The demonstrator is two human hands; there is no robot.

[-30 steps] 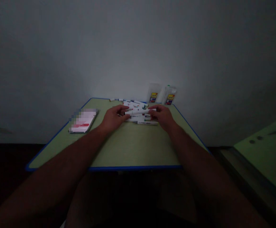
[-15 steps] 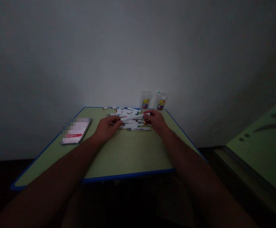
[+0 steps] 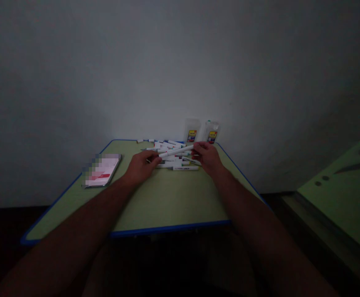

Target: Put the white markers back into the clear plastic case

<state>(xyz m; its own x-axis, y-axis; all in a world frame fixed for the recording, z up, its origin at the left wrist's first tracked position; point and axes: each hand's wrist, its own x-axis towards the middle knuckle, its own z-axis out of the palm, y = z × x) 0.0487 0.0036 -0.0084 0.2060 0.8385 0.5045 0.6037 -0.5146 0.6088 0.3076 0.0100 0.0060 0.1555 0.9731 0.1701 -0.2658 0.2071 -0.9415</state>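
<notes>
A white marker spans the gap between my two hands, above a loose pile of other markers. My left hand pinches its left end between thumb and fingers. The opposite end, slightly higher, is gripped by the fingers of my right hand. Beneath and behind it lie several white markers with coloured ends, pointing in various directions. One marker with a grey tip lies at the near side of the pile. The dim light hides finer detail.
Two clear plastic cases with yellow labels stand at the table's back edge against the wall. On the left of the green table, which has a blue rim, lies a phone. A green panel is at the right.
The marker's right end has risen a little with my right hand, so it tilts more. The whole view has shifted slightly; my left hand keeps its hold.
</notes>
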